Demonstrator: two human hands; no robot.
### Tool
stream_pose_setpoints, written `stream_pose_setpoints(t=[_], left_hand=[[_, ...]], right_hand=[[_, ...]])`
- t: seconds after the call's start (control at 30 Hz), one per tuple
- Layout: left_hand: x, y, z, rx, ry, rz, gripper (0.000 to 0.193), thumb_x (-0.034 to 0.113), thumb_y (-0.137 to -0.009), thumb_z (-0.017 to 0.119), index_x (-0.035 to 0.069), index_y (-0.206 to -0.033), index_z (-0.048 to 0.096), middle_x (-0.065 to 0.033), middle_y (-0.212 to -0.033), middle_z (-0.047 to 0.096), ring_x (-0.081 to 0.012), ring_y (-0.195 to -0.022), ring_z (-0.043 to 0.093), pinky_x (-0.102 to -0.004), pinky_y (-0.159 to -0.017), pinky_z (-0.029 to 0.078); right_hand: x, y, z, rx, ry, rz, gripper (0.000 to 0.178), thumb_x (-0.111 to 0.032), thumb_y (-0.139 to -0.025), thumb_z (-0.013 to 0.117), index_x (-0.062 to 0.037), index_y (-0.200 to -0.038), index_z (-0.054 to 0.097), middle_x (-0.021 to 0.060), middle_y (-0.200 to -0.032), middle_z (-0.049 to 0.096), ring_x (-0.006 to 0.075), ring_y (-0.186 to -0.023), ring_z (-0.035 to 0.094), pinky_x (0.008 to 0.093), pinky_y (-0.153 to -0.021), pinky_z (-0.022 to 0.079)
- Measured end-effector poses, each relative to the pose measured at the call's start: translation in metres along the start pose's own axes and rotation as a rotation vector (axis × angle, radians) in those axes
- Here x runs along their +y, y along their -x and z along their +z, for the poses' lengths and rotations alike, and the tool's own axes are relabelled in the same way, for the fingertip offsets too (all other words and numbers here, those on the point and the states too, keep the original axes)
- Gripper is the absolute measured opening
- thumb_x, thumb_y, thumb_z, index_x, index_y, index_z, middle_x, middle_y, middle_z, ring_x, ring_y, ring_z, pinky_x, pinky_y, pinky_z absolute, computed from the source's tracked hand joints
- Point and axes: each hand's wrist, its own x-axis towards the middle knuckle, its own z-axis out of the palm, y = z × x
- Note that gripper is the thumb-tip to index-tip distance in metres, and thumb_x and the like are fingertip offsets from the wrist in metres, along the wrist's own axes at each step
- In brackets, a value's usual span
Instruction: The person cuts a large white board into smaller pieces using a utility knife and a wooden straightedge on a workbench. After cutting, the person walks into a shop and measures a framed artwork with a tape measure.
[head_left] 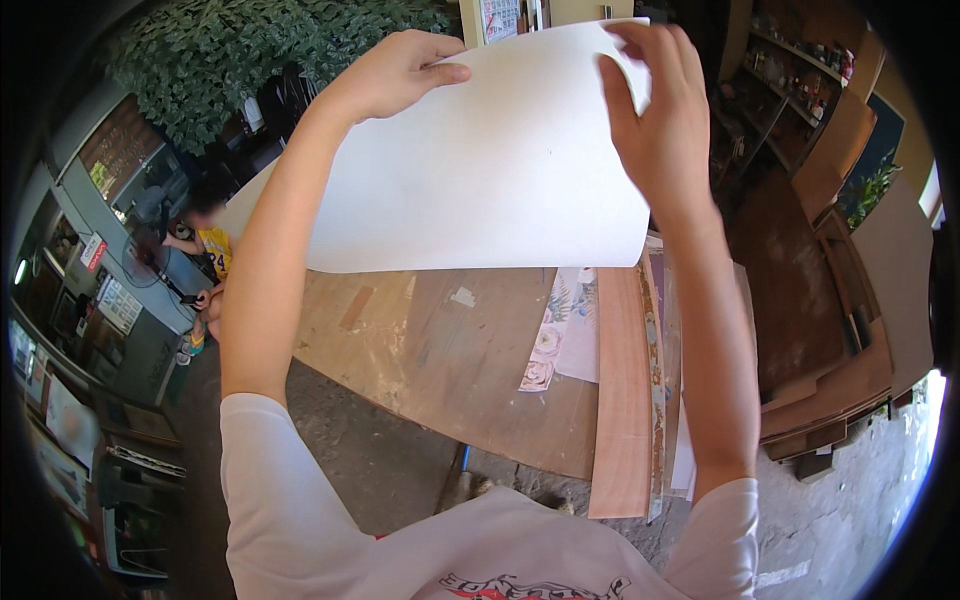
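A large white sheet [480, 170], smooth and slightly curved, is held up in front of me above the wooden table [440, 340]. My left hand [400, 75] grips its upper edge, thumb on the near face and the other fingers over the edge, partly hidden. At the sheet's upper right corner is my right hand [662, 115], a little blurred, with thumb and fingers spread apart around the corner. The sheet hides the far part of the table.
On the table's right lie floral-printed strips [548, 345], a reddish wooden board [622, 400] and a narrow worn strip [656, 400]. A person in a yellow top [215, 250] sits at left near a fan [147, 250]. Wooden panels [800, 290] and shelves [795, 70] stand right.
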Motion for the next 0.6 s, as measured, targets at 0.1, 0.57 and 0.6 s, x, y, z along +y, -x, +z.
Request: stream_pose_setpoints(t=[0.1, 0.57, 0.6], left_hand=[[0.006, 0.001, 0.007, 0.001, 0.005, 0.007, 0.030, 0.028, -0.100, 0.064, -0.001, -0.093, 0.060, -0.0051, -0.069, 0.047, -0.0148, -0.064, 0.040, -0.0329, -0.060, 0.038], [0.053, 0.150, 0.217, 0.848, 0.309, -0.091, 0.048, 0.024, -0.094, 0.068, 0.002, -0.135, 0.053, -0.0155, -0.135, 0.062, -0.0350, -0.135, 0.051, -0.0480, -0.108, 0.039], [0.056, 0.164, 0.248, 0.709, 0.521, -0.287, 0.055, 0.042, -0.101, 0.057, -0.001, -0.136, 0.050, -0.0206, -0.142, 0.054, -0.0356, -0.140, 0.045, -0.0481, -0.114, 0.036]], right_hand=[[-0.005, -0.024, 0.009, -0.319, 0.141, -0.197, 0.037, -0.017, -0.087, 0.077, -0.0072, -0.121, 0.064, 0.0125, -0.114, 0.068, 0.0313, -0.107, 0.065, 0.0434, -0.093, 0.049], [0.040, -0.088, 0.042, -0.997, 0.095, 0.175, 0.044, -0.032, -0.081, 0.081, -0.0041, -0.115, 0.074, 0.0163, -0.108, 0.074, 0.0366, -0.103, 0.069, 0.0413, -0.094, 0.050], [0.042, -0.087, 0.041, -0.828, 0.160, 0.076, 0.044, -0.033, -0.081, 0.080, -0.0040, -0.114, 0.073, 0.0166, -0.103, 0.075, 0.0375, -0.099, 0.070, 0.0409, -0.092, 0.050]])
